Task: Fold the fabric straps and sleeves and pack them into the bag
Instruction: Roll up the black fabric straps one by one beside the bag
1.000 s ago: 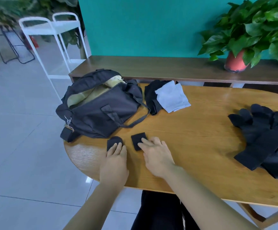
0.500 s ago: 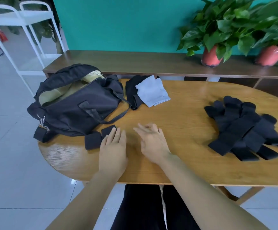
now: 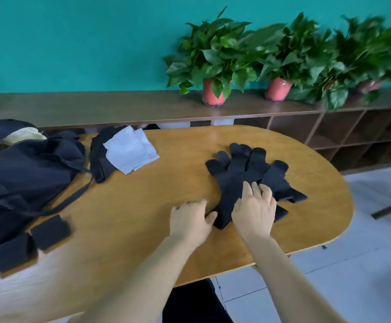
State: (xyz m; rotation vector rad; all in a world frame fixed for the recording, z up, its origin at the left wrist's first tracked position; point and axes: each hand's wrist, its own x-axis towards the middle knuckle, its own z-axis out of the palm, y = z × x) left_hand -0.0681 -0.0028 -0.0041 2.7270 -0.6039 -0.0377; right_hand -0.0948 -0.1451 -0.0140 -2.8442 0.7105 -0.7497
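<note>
A pile of black fabric straps (image 3: 243, 173) lies fanned out on the right half of the wooden table (image 3: 161, 192). My right hand (image 3: 254, 208) rests on the pile's near end with its fingers spread flat. My left hand (image 3: 191, 217) lies just left of the pile, its thumb touching the nearest strap's end. Two folded black straps (image 3: 30, 241) sit at the table's left front, beside the open black bag (image 3: 24, 176). A folded white sleeve (image 3: 130, 151) lies on a black one (image 3: 100, 159) behind the bag's strap.
A dark wooden shelf unit (image 3: 143, 108) runs along the teal wall behind the table. It carries three potted plants in red pots (image 3: 213, 92). The table's rounded right end (image 3: 343, 206) drops to a tiled floor.
Both hands left the two folded straps near the bag and moved right onto the pile of unfolded straps. The view swung right with them.
</note>
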